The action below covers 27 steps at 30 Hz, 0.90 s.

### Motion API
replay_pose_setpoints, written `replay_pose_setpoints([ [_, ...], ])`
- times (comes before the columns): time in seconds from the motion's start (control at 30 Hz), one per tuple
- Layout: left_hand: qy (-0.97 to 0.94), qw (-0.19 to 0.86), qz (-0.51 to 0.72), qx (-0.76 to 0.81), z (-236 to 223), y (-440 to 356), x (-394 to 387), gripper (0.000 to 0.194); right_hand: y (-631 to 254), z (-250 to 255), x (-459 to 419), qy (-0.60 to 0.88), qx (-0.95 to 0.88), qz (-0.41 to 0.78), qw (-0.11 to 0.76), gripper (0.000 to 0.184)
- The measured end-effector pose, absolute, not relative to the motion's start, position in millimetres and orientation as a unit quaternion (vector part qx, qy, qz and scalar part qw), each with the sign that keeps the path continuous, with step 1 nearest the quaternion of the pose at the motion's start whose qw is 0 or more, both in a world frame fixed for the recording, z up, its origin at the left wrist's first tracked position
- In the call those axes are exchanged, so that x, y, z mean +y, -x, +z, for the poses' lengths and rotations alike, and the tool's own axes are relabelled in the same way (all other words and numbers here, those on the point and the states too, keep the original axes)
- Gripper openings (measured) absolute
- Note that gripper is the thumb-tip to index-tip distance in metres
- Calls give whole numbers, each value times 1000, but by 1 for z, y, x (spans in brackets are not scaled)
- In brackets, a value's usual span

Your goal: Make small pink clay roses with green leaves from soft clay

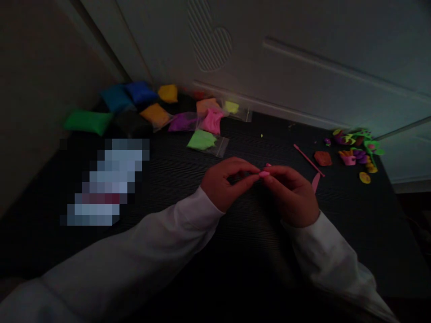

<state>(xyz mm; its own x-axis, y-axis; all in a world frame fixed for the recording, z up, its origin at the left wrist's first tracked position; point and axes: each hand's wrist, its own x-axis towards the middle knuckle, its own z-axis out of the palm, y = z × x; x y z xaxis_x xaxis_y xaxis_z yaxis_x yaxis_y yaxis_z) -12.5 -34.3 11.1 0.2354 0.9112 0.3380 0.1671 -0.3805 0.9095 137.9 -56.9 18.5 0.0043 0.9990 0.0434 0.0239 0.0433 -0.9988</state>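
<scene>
Pinching a small pink lump of clay (pixel 264 174) between their fingertips, the left hand (pixel 220 181) and right hand (pixel 298 195) meet above the bench (pixel 168 179). It looks only partly shaped. Small coloured models (pixel 360 156) at right seem finished; the bags of clay (pixel 156 115) behind look unshaped.

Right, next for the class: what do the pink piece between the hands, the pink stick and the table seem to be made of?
Pink piece: probably soft, matt clay, coloured like the bagged pink lump.
Pink stick: likely smooth plastic, being thin, straight and evenly coloured.
Table: perhaps laminate, dull black with fine lines; painted wood is possible.
</scene>
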Motion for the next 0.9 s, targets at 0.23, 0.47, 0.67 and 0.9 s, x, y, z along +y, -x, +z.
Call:
replay_pose_setpoints([
  [0.23,-561,583,413,418,12,13,-30,19,-141,23,-58,518,-591,405,468,22],
  [0.47,-511,643,403,404,11,11,-26,15,-139,21,-60,514,-657,336,437,27],
  [0.67,-461,689,414,377,2,9,-25,12,-139,21,-61,505,-670,317,441,28],
  [0.9,-374,753,410,354,-2,4,-23,15,-138,21,-61,499,-686,292,442,31],
])
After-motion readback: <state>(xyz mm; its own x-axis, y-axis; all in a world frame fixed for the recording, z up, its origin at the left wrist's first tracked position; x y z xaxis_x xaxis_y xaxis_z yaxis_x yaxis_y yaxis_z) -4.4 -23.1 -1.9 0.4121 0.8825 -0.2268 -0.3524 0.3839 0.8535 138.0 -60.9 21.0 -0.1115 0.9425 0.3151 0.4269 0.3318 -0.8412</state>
